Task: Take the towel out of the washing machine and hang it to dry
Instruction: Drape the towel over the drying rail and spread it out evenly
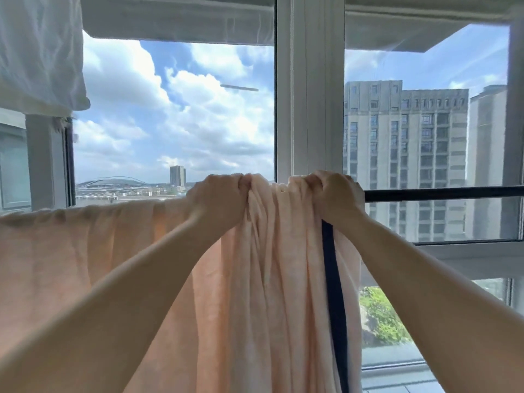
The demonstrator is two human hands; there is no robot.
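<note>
Fingers of the left hand and right hand are curling tight on the bunched top of the soft, limp peach cotton towel, which is draping over the dark horizontal drying rod; being light, it should be gripped along that top fold.

Two hands, the left and the right, are in view. There is one peach towel with one dark stripe, one dark rail, one white cloth and two large window panes.
</note>
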